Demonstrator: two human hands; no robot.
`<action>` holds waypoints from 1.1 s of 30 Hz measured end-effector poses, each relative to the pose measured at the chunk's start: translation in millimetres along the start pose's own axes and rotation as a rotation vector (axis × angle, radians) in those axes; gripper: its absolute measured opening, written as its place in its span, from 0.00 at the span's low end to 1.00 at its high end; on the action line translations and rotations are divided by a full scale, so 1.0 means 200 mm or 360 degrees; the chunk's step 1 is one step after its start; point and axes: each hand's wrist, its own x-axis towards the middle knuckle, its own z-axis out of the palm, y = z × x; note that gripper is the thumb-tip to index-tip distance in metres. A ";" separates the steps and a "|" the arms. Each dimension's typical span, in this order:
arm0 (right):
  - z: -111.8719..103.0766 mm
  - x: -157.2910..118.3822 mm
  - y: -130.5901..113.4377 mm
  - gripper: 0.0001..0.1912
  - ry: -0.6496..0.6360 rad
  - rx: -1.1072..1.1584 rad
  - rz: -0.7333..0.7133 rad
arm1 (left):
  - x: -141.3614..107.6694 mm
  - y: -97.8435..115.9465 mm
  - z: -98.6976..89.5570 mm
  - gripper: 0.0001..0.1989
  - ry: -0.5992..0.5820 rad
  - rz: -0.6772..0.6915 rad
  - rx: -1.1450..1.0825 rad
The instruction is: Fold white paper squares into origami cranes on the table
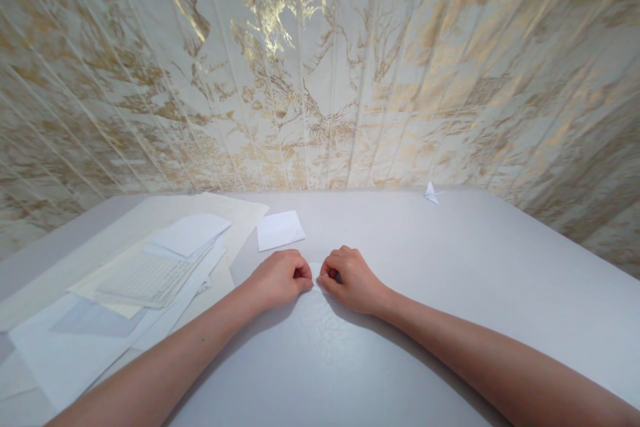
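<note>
A small white piece of paper (315, 275) shows between my two hands near the middle of the white table (320, 360). My left hand (284, 278) pinches its left side with thumb and fingers. From the right, my right hand (352, 280) pinches the other side. Most of the paper is hidden by my fingers, so its shape is hard to tell. Just behind my left hand lies a folded white sheet (281, 230), flat on the table.
Loose papers and envelopes (75, 340) overlap on the left side, with a written sheet (150, 277) among them. A small folded paper figure (431, 193) stands at the back right. Behind the table rises a gold-patterned wall (320, 67).
</note>
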 end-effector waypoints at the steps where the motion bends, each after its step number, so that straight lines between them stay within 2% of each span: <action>1: 0.00 0.00 0.00 0.05 -0.0001 -0.0002 0.0000 | 0.00 0.00 0.00 0.04 0.0009 -0.0009 0.0010; 13: 0.00 0.00 0.00 0.05 -0.0003 0.0005 0.0006 | -0.01 0.03 0.03 0.05 0.0097 -0.0105 0.0120; 19: 0.01 0.00 0.00 0.05 0.0008 0.0003 0.0007 | -0.02 0.04 0.04 0.08 0.0143 -0.0055 0.0157; 24: 0.00 0.00 -0.01 0.05 -0.0006 0.0011 0.0015 | -0.01 0.03 0.02 0.06 0.0013 -0.0138 0.0037; 33: 0.00 0.00 0.00 0.05 0.0008 0.0019 0.0014 | -0.01 0.04 0.03 0.04 0.0105 -0.0128 0.0179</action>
